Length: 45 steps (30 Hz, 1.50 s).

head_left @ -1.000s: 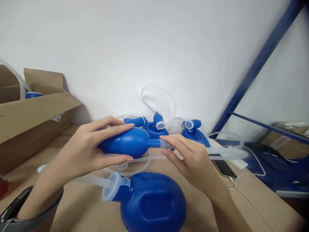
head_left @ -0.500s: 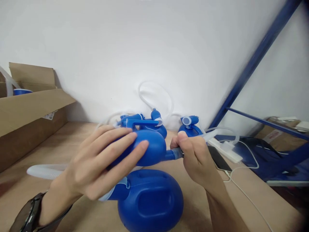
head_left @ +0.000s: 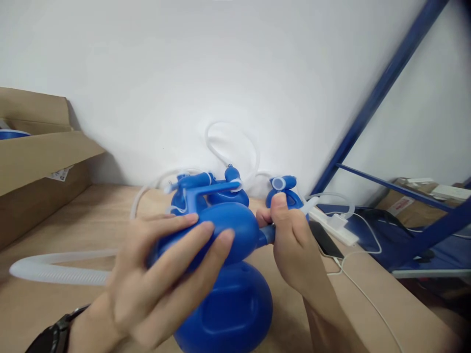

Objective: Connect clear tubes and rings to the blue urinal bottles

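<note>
My left hand is closed over the body of a blue plastic urinal bottle, holding it on its side above the table. Its handle points up and its narrow neck points right. At the neck, my right hand pinches the end of a translucent hose, thumb on top; the fingers partly hide the joint. Below the held bottle, a second blue urinal bottle lies on the table, partly covered by my left hand. A ribbed white hose loops out on the left.
Several more blue bottles with hoses stand by the wall. An open cardboard box is at left. On the right are a black phone, a white power strip, cables and a blue metal frame.
The held bottle and my left hand have shifted slightly right and down, covering more of the lower bottle. The bottle's neck sits deeper in my right hand. The view has turned slightly right.
</note>
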### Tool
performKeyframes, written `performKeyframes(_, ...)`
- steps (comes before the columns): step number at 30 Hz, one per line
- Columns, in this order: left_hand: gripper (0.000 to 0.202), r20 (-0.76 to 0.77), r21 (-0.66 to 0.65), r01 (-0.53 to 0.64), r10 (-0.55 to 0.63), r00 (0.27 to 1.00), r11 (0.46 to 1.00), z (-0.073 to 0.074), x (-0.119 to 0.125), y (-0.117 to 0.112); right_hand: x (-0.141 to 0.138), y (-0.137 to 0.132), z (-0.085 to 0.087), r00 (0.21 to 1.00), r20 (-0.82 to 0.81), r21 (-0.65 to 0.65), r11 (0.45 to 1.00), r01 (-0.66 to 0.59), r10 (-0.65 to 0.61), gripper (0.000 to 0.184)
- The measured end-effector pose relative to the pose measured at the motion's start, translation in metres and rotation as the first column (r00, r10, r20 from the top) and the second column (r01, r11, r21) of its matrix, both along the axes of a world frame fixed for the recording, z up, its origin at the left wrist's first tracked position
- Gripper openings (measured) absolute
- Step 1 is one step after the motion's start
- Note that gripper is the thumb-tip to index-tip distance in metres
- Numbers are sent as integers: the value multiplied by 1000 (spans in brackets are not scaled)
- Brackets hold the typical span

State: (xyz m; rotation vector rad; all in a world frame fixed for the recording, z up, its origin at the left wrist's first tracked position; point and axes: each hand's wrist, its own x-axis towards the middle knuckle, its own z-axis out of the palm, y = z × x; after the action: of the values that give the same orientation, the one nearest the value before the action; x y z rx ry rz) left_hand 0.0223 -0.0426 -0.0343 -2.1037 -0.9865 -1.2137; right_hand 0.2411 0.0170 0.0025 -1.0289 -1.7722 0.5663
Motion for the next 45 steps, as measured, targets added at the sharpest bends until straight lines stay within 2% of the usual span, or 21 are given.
performKeyframes(2,61,-16,72,-40,41,999,997,3,5,6,0,2,-3,999,25,81,996,46,-48,65)
performKeyframes(4,52,-6,56,-49,50,999,997,8,10,10,1,6,-6,998,48,97,995,35,-39,65)
performKeyframes(6,44,54,-56,-40,43,998,998,13,12,14,0,10,-10,999,52,68,998,2,-6,66)
performKeyframes(8,45,122,-224,-14,42,992,974,18,11,17,-3,13,-13,998,55,42,999,-35,32,66)
performKeyframes(11,51,172,-448,41,41,984,893,25,4,21,-6,16,-15,994,66,0,996,-92,92,67)
performKeyframes(13,54,183,-522,60,43,982,851,29,-1,24,-6,17,-16,987,68,-35,989,-142,144,69)
performKeyframes(15,56,194,-529,49,64,979,847,33,-4,25,-1,19,-14,980,90,-12,984,-180,180,72)
performKeyframes(18,59,201,-485,11,99,974,875,35,-9,27,11,22,-8,957,209,139,963,-231,200,75)
performKeyframes(22,63,218,-462,-17,132,967,887,33,-16,27,26,26,0,867,441,311,868,-388,230,40)
performKeyframes(25,65,222,-512,-17,151,963,859,31,-20,26,27,27,1,823,535,379,816,-436,191,24)
performKeyframes(29,68,152,-533,-42,145,978,845,28,-19,27,20,29,-5,818,572,469,797,-381,54,25)
performKeyframes(31,66,95,-504,-57,121,988,862,26,-18,28,17,29,-8,812,582,496,779,-383,29,29)
performKeyframes(33,65,56,-427,-42,72,996,904,23,-18,28,17,29,-8,817,572,488,772,-408,70,31)
performKeyframes(37,64,-43,-116,10,-15,999,993,19,-20,28,21,27,-7,841,517,471,766,-437,161,28)
performKeyframes(41,60,-211,169,-25,61,976,985,23,-22,27,23,26,-6,845,508,487,754,-441,166,26)
performKeyframes(45,50,-323,305,-23,126,938,952,29,-22,29,22,29,-5,827,515,400,791,-464,225,27)
